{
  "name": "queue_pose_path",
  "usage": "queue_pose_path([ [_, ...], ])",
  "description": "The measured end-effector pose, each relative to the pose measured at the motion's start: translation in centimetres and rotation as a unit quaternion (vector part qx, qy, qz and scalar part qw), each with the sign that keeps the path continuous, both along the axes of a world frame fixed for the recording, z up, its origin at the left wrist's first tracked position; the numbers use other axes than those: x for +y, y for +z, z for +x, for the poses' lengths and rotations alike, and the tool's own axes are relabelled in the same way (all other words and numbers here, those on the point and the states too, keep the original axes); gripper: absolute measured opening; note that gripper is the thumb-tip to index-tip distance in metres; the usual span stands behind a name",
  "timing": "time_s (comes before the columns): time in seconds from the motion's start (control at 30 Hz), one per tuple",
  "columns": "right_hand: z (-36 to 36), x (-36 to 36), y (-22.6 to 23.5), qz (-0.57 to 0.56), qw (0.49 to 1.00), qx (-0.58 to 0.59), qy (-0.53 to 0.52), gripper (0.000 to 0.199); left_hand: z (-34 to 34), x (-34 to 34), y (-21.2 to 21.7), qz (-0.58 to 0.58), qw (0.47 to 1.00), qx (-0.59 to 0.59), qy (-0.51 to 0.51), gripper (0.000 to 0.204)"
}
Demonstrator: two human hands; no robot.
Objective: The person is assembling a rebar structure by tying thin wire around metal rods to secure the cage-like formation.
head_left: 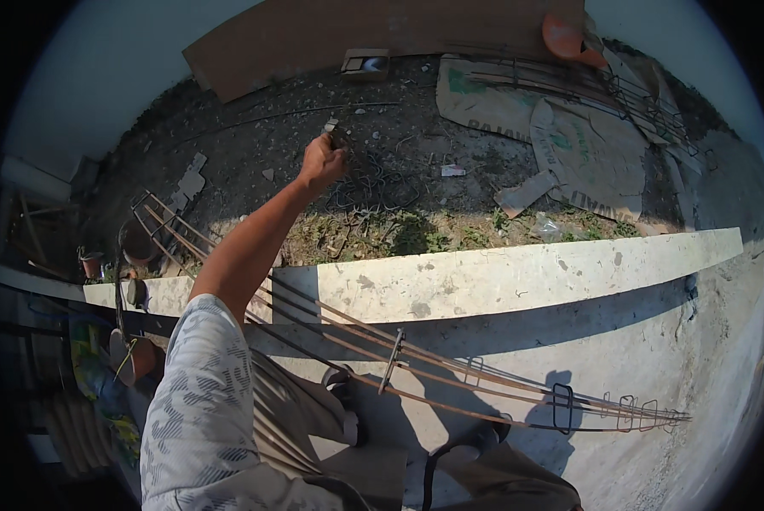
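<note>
My left hand reaches out over the dirt beyond the low wall, its fingers closed around a small object with a pale, shiny end. Most of that object is hidden in the fist, so its kind does not show. Just below and right of the hand, a tangled heap of dark bent metal pieces lies on the ground. Under my outstretched arm, a long reinforcing-bar frame of rusty rods with a crosswise stirrup slants across the wall toward the lower right. My right hand is out of sight.
A pale low wall runs across the middle. Beyond it lie flattened paper sacks, a small open cardboard box and a brown board. An orange object sits far right. Clay pots stand at left.
</note>
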State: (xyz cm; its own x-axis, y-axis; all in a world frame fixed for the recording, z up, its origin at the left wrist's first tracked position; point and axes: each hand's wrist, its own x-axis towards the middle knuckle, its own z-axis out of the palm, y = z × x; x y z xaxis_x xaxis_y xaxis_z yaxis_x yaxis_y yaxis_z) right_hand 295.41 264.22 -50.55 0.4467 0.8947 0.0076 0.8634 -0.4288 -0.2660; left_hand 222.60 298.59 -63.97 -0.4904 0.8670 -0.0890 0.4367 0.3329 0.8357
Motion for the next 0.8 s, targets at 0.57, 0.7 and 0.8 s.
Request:
queue_pose_path([
  [0.57, -0.1, 0.5, 1.9, 0.112, 0.989, 0.013, 0.097, 0.043, 15.9, -11.7, 21.4, 0.233, 0.920, -0.281, -0.139, 0.031],
  [0.7, -0.7, 2.6, 2.6, 0.166, 0.976, -0.003, 0.144, 0.034, 20.0, -13.1, 19.7, 0.134, 0.901, -0.400, -0.105, 0.024],
  [0.8, -2.4, 4.7, 3.0, 0.185, 0.967, -0.032, 0.171, 0.034, 22.5, -11.5, 14.6, 0.075, 0.877, -0.471, -0.060, 0.025],
])
